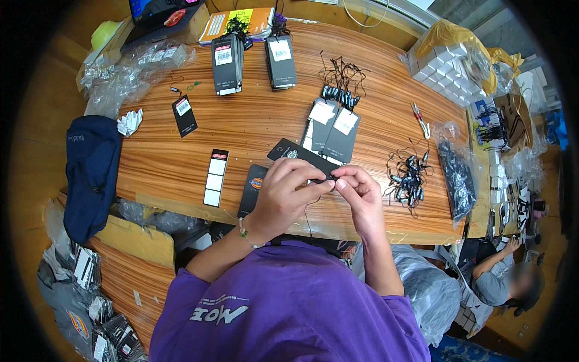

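Note:
Close to the table's near edge, my left hand (288,190) is closed on a black hang tag (295,152), which slants out beyond its fingers. Thumb and forefinger of my right hand (362,196) pinch a thin black string at the right end of that tag. The fingertips of both hands nearly meet there and cover most of the string; a length of it dangles below my left hand. Partly under my left wrist lies another black tag (252,184) with a coloured emblem. Just beyond my hands is a stack of grey tags (341,136) with white stickers.
Tangled black strings (410,178) lie to the right, beside red-handled snips (420,120) and a plastic bag of black strings (456,178). Tag bundles (228,66) stand at the back. A white-panelled label strip (215,181) and a navy pouch (90,175) lie left. A co-worker (500,277) sits at right.

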The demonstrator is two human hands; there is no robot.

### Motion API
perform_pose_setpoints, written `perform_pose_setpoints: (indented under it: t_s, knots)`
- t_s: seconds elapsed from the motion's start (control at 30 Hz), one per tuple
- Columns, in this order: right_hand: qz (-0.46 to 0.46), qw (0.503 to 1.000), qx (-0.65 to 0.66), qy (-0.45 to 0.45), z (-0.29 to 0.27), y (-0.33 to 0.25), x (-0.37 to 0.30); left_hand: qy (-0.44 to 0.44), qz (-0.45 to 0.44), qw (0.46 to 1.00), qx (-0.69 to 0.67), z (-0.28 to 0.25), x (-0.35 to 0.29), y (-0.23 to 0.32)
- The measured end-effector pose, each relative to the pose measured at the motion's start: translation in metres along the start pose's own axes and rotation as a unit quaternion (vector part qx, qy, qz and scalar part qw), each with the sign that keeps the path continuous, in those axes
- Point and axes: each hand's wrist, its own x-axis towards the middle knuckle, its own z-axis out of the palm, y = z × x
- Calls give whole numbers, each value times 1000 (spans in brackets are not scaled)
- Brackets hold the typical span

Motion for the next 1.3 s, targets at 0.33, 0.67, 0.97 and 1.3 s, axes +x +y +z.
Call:
perform_pose_setpoints:
  t_s: [0.33, 0.67, 0.97, 1.3]
  knots:
    - [-156, 965, 165, 133, -2, -3, 6, -36, 93, 995, -30, 4, 3, -6]
    - [-275, 949, 153, 5, 1, -44, 4, -71, -117, 969, -205, 1, -3, 1]
    - [-322, 944, -1, 66, -8, -65, -29, 8, -276, 960, -53, -92, -34, -94]
    - [-286, 945, -99, 124, -39, -63, -30, -101, -315, 944, 24, -107, -63, -118]
